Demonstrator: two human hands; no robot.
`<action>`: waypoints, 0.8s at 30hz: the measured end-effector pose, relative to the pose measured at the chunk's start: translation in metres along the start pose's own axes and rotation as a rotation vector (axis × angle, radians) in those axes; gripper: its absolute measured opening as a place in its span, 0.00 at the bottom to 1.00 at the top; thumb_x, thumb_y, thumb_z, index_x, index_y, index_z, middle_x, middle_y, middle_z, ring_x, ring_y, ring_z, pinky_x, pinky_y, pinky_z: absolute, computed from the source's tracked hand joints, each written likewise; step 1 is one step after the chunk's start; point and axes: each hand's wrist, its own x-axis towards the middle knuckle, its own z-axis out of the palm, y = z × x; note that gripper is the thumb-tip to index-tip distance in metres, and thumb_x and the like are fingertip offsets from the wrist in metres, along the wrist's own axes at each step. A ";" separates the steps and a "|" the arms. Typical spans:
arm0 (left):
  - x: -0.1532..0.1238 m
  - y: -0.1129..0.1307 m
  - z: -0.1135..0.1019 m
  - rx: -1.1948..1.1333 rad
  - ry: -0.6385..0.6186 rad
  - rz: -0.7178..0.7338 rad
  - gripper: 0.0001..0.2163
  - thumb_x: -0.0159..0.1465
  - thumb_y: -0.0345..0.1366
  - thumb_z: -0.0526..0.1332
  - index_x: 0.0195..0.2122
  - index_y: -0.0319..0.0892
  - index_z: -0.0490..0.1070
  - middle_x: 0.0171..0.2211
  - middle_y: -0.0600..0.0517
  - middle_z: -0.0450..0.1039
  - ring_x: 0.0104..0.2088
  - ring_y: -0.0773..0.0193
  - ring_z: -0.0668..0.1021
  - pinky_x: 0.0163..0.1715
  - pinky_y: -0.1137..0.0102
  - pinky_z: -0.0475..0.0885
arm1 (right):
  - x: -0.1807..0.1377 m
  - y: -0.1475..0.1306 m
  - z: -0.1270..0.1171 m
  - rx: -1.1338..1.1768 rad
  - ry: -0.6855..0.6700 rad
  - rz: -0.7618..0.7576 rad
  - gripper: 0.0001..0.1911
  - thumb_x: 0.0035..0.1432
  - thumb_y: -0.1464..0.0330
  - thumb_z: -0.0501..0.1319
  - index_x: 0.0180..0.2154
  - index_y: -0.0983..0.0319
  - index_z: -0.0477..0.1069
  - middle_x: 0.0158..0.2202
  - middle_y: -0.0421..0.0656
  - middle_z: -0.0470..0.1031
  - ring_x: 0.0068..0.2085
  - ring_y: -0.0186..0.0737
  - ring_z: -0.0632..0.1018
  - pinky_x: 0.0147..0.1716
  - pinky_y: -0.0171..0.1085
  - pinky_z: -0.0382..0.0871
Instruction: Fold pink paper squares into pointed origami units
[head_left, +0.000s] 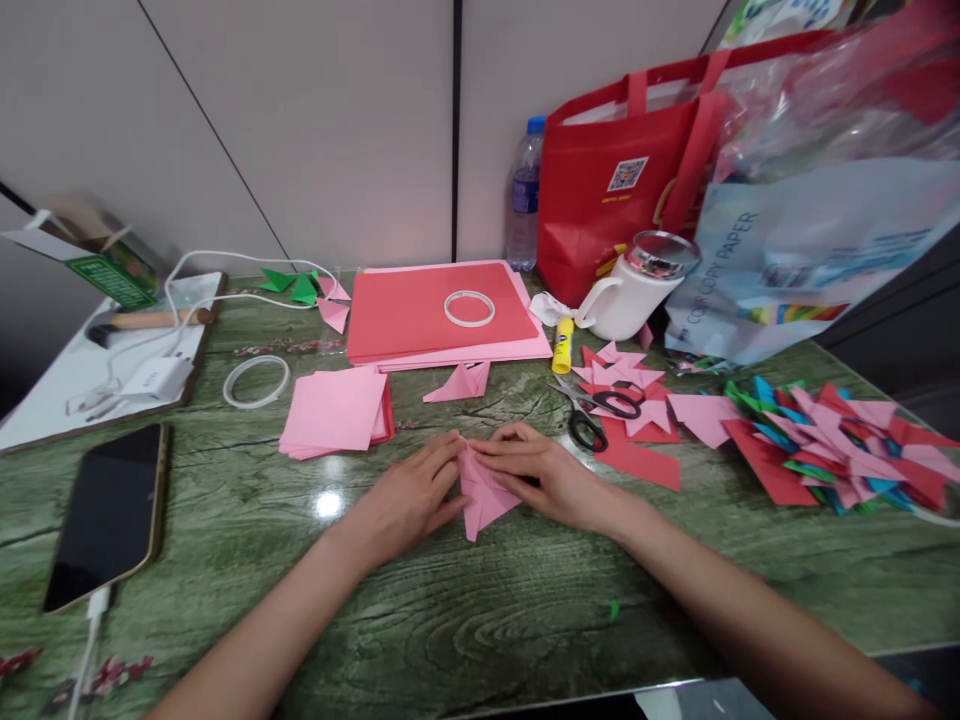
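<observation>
A folded pink paper piece (484,495) lies on the green wood-grain table (480,610) between my hands. My left hand (409,495) presses its left side with fingers curled onto the paper. My right hand (540,475) pinches the top fold from the right. Both hands are closed on the same piece. A stack of pink paper squares (335,410) sits just behind my left hand, and a small folded pink triangle (461,383) lies behind the piece.
Red and pink sheets (442,315) with a tape ring (469,308) lie at the back. Scissors (596,410), a glue stick (562,345), a white mug (637,290), folded paper shapes (832,445), a red bag (622,190), a bottle (525,195) stand right. A phone (109,515), a charger (154,380) are left.
</observation>
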 end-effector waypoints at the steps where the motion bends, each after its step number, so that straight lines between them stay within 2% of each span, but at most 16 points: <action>1: 0.000 0.000 0.001 -0.001 0.000 0.007 0.15 0.65 0.39 0.52 0.48 0.33 0.62 0.55 0.37 0.63 0.59 0.53 0.62 0.55 0.60 0.64 | 0.000 0.000 0.001 0.000 0.008 -0.002 0.19 0.60 0.72 0.54 0.53 0.60 0.65 0.52 0.44 0.70 0.47 0.41 0.67 0.46 0.45 0.69; 5: 0.000 -0.001 0.002 -0.001 -0.001 0.031 0.12 0.65 0.38 0.51 0.42 0.35 0.65 0.54 0.37 0.63 0.59 0.52 0.62 0.54 0.59 0.65 | -0.001 0.001 0.003 -0.011 0.030 -0.013 0.18 0.61 0.72 0.53 0.53 0.61 0.65 0.52 0.44 0.70 0.48 0.41 0.66 0.47 0.45 0.69; 11: -0.001 -0.001 0.003 0.001 0.012 0.032 0.10 0.65 0.36 0.51 0.43 0.37 0.65 0.54 0.38 0.63 0.59 0.52 0.61 0.53 0.57 0.66 | -0.002 0.003 0.007 -0.042 0.043 -0.015 0.19 0.60 0.74 0.53 0.53 0.60 0.65 0.53 0.44 0.69 0.49 0.42 0.66 0.48 0.45 0.68; 16: -0.001 0.002 0.002 -0.024 0.033 0.007 0.10 0.65 0.36 0.51 0.40 0.37 0.67 0.54 0.38 0.61 0.58 0.51 0.63 0.53 0.57 0.67 | -0.002 0.003 0.005 -0.045 0.035 -0.038 0.19 0.61 0.72 0.53 0.54 0.58 0.64 0.52 0.44 0.70 0.49 0.41 0.68 0.46 0.45 0.69; 24: -0.001 0.005 0.003 -0.019 0.026 -0.004 0.08 0.65 0.34 0.51 0.39 0.36 0.66 0.56 0.37 0.59 0.58 0.50 0.62 0.54 0.56 0.65 | -0.003 0.004 0.009 -0.031 0.171 -0.109 0.15 0.59 0.73 0.56 0.48 0.62 0.69 0.47 0.47 0.74 0.43 0.40 0.73 0.41 0.43 0.72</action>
